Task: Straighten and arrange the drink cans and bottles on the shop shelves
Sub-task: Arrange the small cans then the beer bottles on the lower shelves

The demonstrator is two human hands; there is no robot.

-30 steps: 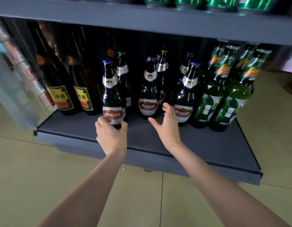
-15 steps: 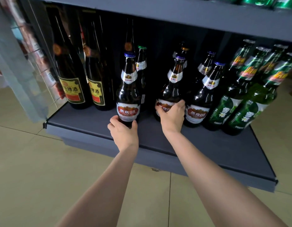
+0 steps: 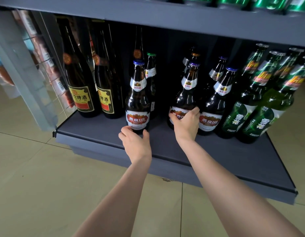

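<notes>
On the dark grey bottom shelf (image 3: 208,151) stand three brown beer bottles with red-and-white U8 labels in a front row. My left hand (image 3: 135,141) grips the base of the left bottle (image 3: 137,100), fingers and thumb curled round it. My right hand (image 3: 186,123) grips the middle bottle (image 3: 187,93) over its label. The third U8 bottle (image 3: 215,106) stands just right of that hand. More brown bottles stand behind them in the dark.
Two tall dark bottles with yellow labels (image 3: 81,100) stand at the shelf's left end. Green bottles (image 3: 261,108) fill the right end. Green cans (image 3: 234,2) sit on the shelf above. A glass panel (image 3: 25,69) closes the left side. Beige floor tiles lie below.
My right hand reached forward and closed on the middle U8 bottle. My left hand kept its hold on the left bottle. The view shifted, putting the shelf further right.
</notes>
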